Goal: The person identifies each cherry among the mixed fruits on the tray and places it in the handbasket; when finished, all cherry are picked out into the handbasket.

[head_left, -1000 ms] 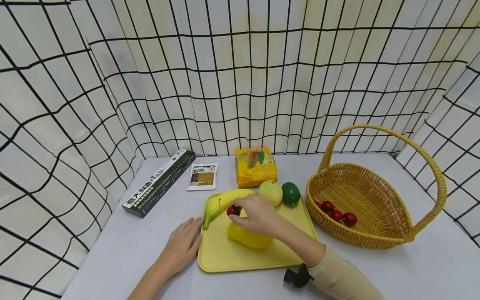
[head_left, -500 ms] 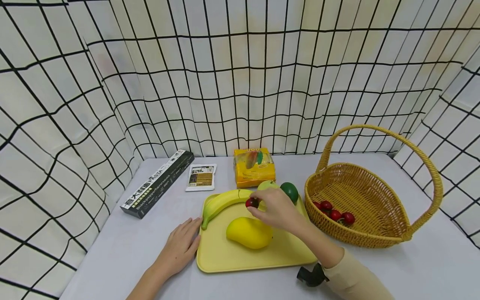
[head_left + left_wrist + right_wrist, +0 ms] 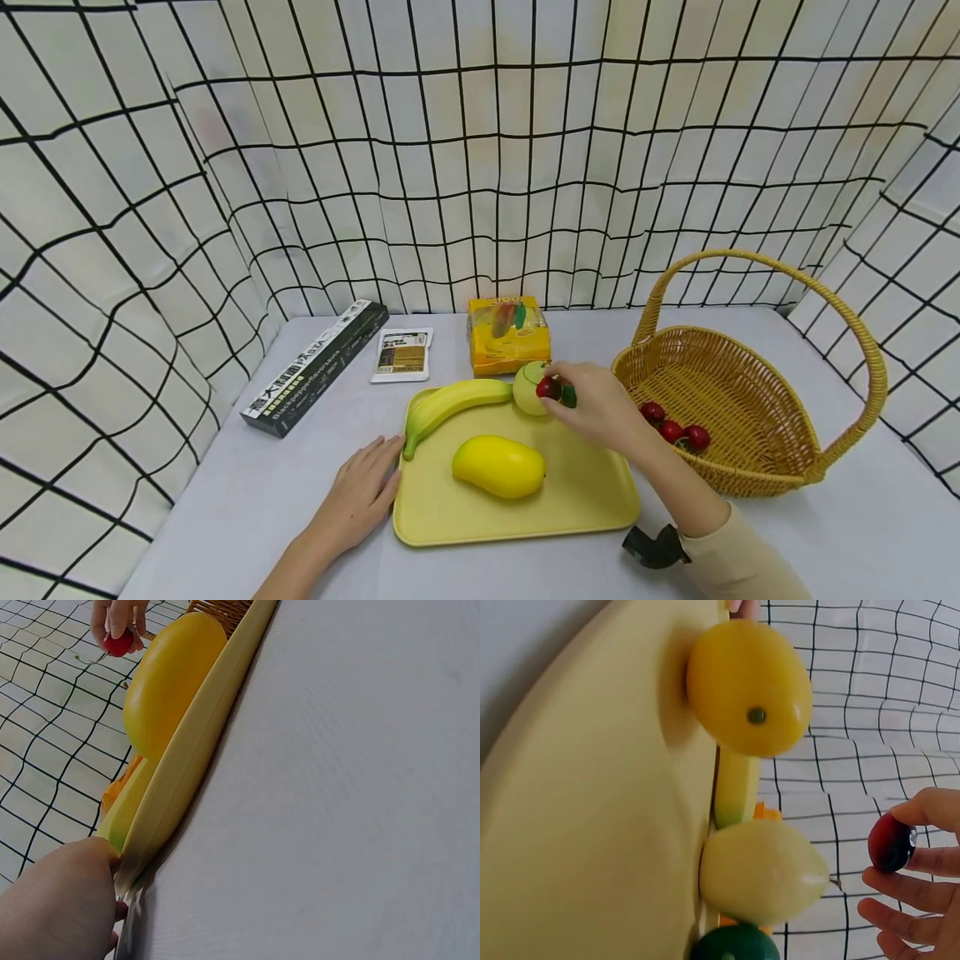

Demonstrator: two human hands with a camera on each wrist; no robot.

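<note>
My right hand pinches a dark red cherry between thumb and fingertips, above the far right part of the yellow tray. Directly behind the cherry sits a pale green, pear-like fruit. A dark green fruit is mostly hidden by the hand in the head view. On the tray lie a yellow mango and a banana. My left hand lies flat on the table with its fingers along the tray's left edge.
At the right stands a wicker basket with a tall handle and several cherries inside. Behind the tray are a yellow packet, a small white sachet and a long black pasta box. Black netting surrounds the table.
My right hand has carried the cherry rightward from above the mango and banana to in front of the pale green fruit. The left hand stays put.
</note>
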